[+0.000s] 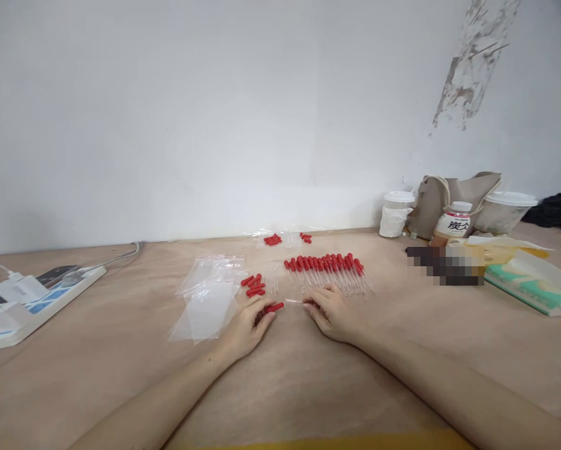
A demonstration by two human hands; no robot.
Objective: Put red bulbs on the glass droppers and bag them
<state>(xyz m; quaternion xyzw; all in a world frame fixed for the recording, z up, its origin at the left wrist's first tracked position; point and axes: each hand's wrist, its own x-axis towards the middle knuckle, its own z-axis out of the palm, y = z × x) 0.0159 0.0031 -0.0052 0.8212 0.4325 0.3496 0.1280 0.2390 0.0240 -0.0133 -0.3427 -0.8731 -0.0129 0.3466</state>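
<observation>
On the brown tabletop (pixel 284 387), just nearer than a row of red-capped tubes (pixel 331 262), the left hand (pixel 245 323) grips a red cap (pixel 275 307), the right hand (pixel 333 314) pinches a clear tube (pixel 293 302), ends nearly meeting, best kept aligned and lightly held.

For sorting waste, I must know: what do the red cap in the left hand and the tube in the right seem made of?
Red cap: probably rubber or soft plastic, fairly matte; even, opaque colour.
Tube: glass or clear plastic, glossy; see-through with pale glints, too small to tell which.
</observation>
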